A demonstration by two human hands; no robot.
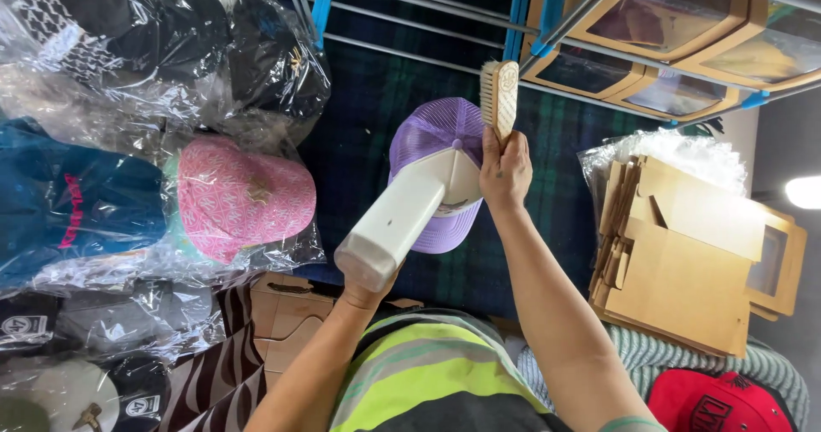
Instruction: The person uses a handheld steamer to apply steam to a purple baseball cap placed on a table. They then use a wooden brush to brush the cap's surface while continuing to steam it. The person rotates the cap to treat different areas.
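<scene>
Right hand (pixel 505 171) grips the wooden brush (pixel 499 97) I see; left hand (pixel 366 291) clutches a white steamer (pixel 406 218) against the purple cap (pixel 436 141).

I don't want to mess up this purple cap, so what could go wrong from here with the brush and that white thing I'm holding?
The right hand pinches the wooden brush only by its lower end, so it could slip or twist. The left hand is mostly hidden under the white handheld device, which presses against the purple cap; the cap may shift or crease. Bagged caps lie close and could get knocked.

Bare forearms, short-sleeved striped top (neon yellow-green, grey, black bands), no gloves
</scene>
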